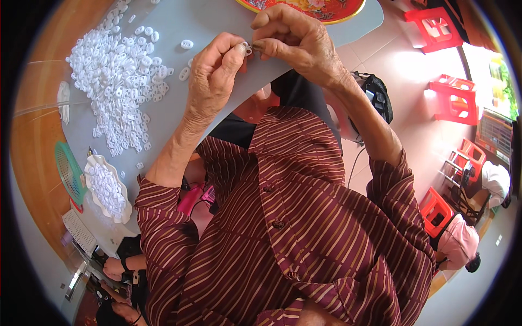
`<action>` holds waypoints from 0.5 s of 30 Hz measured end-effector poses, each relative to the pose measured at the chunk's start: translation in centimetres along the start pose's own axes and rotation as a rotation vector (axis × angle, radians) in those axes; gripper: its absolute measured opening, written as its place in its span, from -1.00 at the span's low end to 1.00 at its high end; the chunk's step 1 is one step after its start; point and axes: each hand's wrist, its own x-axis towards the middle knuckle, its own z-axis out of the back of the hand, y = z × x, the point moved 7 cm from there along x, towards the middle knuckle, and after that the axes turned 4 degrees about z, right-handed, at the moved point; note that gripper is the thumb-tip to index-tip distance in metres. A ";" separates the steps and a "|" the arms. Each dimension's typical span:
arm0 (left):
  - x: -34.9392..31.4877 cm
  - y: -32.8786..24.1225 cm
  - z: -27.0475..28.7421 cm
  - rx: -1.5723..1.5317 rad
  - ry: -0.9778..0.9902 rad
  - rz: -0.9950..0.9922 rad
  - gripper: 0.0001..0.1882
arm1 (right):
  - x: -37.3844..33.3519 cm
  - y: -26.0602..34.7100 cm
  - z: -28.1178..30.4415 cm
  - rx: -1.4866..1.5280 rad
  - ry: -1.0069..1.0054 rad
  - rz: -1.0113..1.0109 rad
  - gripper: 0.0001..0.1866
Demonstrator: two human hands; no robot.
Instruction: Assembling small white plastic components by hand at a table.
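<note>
My left hand (215, 76) pinches a small white two-holed plastic piece (248, 50) between thumb and fingertips, over the table's near edge. Right beside it, the thumb and forefinger of my right hand (302, 46) close together at the piece's right side. Whatever they grip there is too small to make out. A big heap of similar white two-holed pieces (117, 76) spreads over the table left of my left hand. A few stray pieces, such as a loose white piece (186, 44), lie between the heap and my hand.
Beyond my hands stands a red floral tray (326, 20) on the grey table (168, 30). At the left are a scalloped white dish (126, 209) of pieces and a green basket (69, 173). Red stools (455, 100) and a black bag (375, 95) are on the right; other people sit nearby.
</note>
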 end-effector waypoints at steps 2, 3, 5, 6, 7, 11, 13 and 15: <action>0.0 0.0 0.0 0.021 -0.007 -0.003 -0.79 | -0.1 0.2 0.1 -0.029 -0.011 -0.016 -0.71; 0.0 0.1 0.0 -0.017 0.005 0.006 -0.79 | 0.0 0.1 0.1 -0.029 -0.009 -0.016 -0.71; -0.1 0.2 -0.1 -0.053 0.016 0.015 -0.79 | 0.0 0.1 0.1 -0.011 -0.013 0.002 -0.71; -0.1 0.2 -0.1 -0.041 0.012 0.012 -0.79 | 0.0 0.0 0.1 -0.011 -0.011 0.001 -0.71; -0.1 0.2 -0.1 -0.029 0.010 0.009 -0.79 | 0.0 0.0 0.1 -0.023 -0.010 0.006 -0.71; -0.1 0.1 0.0 -0.021 0.027 0.006 -0.80 | 0.0 -0.1 0.0 -0.032 0.010 0.027 -0.72; -0.1 -0.1 0.0 0.026 0.021 -0.008 -0.81 | 0.0 0.0 0.0 -0.039 0.011 0.034 -0.72; -0.1 -0.3 -0.1 0.041 0.035 0.005 -0.82 | 0.0 0.0 0.1 -0.046 0.011 0.040 -0.72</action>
